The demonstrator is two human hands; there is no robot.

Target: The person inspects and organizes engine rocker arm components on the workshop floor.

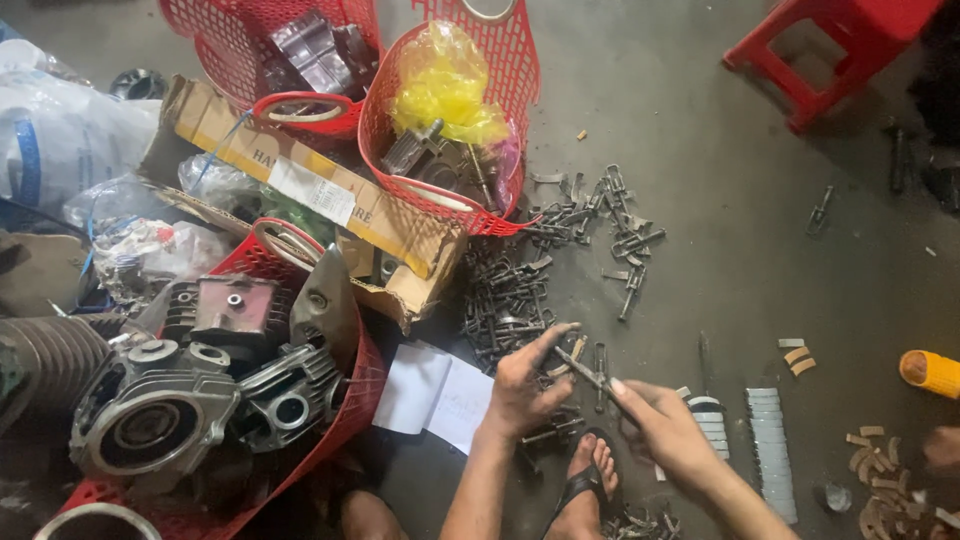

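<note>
Concrete floor [740,260], seen from above. Landmark: the heap of small grey metal parts [520,290] spread over the middle of the floor.

Just below that heap, left hand [520,390] with fingers [552,337] partly spread, thumb and forefinger reaching up around one end of a thin dark metal piece [590,375]. Right hand [665,430] just right of it, forefinger and thumb pinching the other end of the same piece. Piece held slantwise between both hands, a little above the floor, at the heap's lower edge. Exact shape of the piece too small to tell.

Directly under the hands, a bare foot in a dark sandal [590,480]. Left of the hands, a folded white paper [440,390] flat on the floor.

Up and touching the heap's top left corner, a red plastic basket [500,100] holding a yellow plastic bag [445,85] and metal parts. Left of the heap, a torn cardboard box [300,180], and farther left and lower, another red basket [350,400] loaded with grey engine castings [160,410].

Right of the heap, well apart, a row of flat grey strips [770,450], tan curved bits [880,480], a yellow cylinder [930,372] at the frame's edge. Far upper right of the heap, a red plastic stool [830,50].
</note>
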